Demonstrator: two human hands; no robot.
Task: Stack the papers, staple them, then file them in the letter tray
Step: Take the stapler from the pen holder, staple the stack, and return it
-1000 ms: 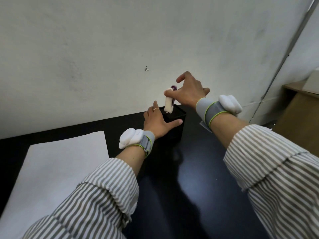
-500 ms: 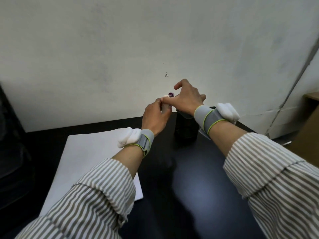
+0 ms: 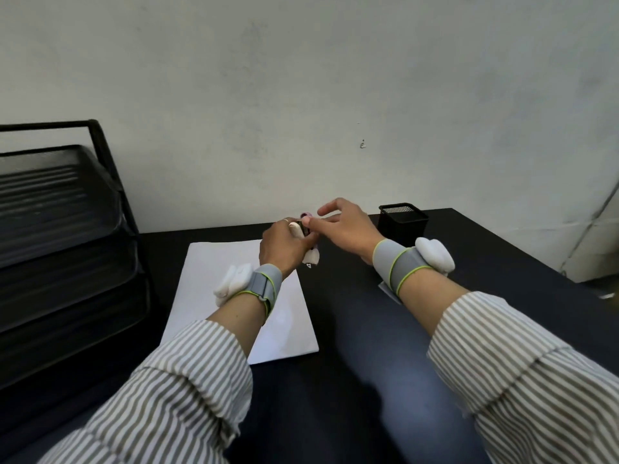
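A small white and pink stapler is held above the far right corner of the white paper stack, which lies flat on the black desk. My left hand is closed around the stapler's body. My right hand pinches the stapler's top end with thumb and forefinger, its other fingers spread. The black mesh letter tray, with three tiers, stands at the left edge of the desk, beside the papers.
A black mesh pen holder stands at the back of the desk, right of my hands, against the pale wall. The desk's right edge runs diagonally past my right wrist.
Both hands carried the stapler from the pen holder leftward to above the paper's far corner. My view swung left, bringing the letter tray into sight.
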